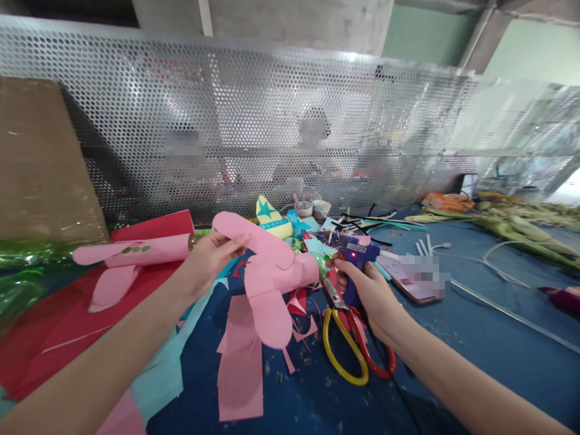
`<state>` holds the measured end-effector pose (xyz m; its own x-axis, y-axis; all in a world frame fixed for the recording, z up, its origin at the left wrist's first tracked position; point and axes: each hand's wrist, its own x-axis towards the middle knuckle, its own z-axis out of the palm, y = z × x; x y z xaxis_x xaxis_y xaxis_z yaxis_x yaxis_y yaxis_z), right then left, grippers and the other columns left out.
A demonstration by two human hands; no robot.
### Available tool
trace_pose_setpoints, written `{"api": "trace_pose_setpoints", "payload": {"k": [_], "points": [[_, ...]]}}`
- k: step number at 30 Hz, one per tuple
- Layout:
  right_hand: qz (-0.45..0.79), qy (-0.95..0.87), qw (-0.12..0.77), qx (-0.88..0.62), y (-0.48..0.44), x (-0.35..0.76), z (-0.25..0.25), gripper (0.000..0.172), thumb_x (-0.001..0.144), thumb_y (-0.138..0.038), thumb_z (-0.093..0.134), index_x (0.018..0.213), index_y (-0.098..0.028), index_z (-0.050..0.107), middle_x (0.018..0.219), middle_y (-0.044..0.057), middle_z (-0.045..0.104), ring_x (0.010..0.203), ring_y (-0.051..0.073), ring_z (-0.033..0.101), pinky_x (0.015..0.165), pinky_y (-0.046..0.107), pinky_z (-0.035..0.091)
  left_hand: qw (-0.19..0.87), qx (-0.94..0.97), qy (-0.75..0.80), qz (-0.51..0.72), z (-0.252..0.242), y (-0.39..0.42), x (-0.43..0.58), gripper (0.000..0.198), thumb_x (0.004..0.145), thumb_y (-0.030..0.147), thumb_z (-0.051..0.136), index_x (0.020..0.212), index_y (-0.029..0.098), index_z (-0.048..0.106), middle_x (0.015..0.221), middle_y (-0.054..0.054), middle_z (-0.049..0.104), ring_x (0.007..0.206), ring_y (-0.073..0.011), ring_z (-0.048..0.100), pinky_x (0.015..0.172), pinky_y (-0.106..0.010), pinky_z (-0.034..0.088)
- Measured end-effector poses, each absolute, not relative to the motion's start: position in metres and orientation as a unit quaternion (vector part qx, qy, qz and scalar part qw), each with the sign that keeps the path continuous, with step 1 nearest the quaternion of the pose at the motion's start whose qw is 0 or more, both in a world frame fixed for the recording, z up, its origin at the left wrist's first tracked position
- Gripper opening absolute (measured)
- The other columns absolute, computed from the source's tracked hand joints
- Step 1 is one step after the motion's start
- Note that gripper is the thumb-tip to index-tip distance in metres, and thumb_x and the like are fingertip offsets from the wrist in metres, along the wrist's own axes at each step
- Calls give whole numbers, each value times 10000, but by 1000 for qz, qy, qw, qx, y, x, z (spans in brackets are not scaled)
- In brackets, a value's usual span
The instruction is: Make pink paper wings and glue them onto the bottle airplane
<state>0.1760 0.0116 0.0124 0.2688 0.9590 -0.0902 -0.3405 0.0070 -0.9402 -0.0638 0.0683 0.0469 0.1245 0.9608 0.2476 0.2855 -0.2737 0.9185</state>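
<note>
In my left hand (212,260) a pink paper airplane (276,272) is pinched by one rounded wing between thumb and fingers. Its tubular body points right and ends in a green translucent nose (322,263), like a bottle neck. My right hand (367,287) is closed around the handle of a blue hot glue gun (365,252) with a lit red light. Its thumb tip reaches the nose; whether it presses on it, I cannot tell. Scissors (347,344) with one yellow and one red handle lie just below the right hand. Pink paper scraps (240,362) lie under the airplane.
Another pink paper airplane (149,251) rests on red sheets (67,332) at left. Behind are a yellow and blue paper rocket (276,223) and small cups (303,209). A phone (408,275) lies right. A perforated metal screen (254,109) stands behind, people beyond it.
</note>
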Motion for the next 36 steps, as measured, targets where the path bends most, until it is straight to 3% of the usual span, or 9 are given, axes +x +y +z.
{"api": "trace_pose_setpoints", "payload": {"k": [5,10,18,21,26,31,36], "points": [[514,-331,628,-481,13,177,10,308,586,-346,762,661,-184,512,459,-79,482,420,65,412,406,178,318,408,672,479,391,52,68,-72,301,669,440,722,799,170,734,870,-92,761,840,-255,691,781,-365,550],[511,-348,617,-487,13,180,4,316,607,-377,746,710,-178,524,465,-86,480,427,64,406,426,182,319,382,717,488,319,40,72,-73,270,626,376,760,778,153,748,794,-70,763,806,-268,686,774,-364,529],[489,-415,582,-501,12,180,1,303,668,-401,705,617,-188,496,482,-66,474,468,84,404,478,220,315,321,771,475,277,43,67,-68,169,655,285,724,787,184,756,814,-40,752,793,-244,658,706,-296,484],[478,-485,535,-501,6,178,4,273,685,-413,692,670,-171,565,500,-58,464,497,102,396,495,236,310,332,774,460,280,44,68,-70,163,640,238,726,793,193,758,810,-23,747,803,-232,650,705,-276,473],[388,-640,425,-510,-11,170,8,284,812,-426,525,842,-155,605,559,-47,424,528,132,386,494,253,325,384,752,450,290,38,74,-79,149,640,236,752,775,176,763,772,-24,745,766,-229,649,698,-285,475],[333,-696,384,-508,-19,166,10,268,865,-394,459,804,-167,586,616,-18,476,557,136,401,498,250,353,473,700,434,313,36,76,-88,140,684,229,752,817,187,765,834,-35,756,825,-210,666,775,-292,497],[294,-726,352,-512,-20,160,13,284,863,-395,435,759,-175,580,611,10,539,550,157,462,503,266,388,561,632,409,345,34,84,-103,50,684,198,766,730,180,762,763,-44,746,744,-172,670,728,-256,518]]}}
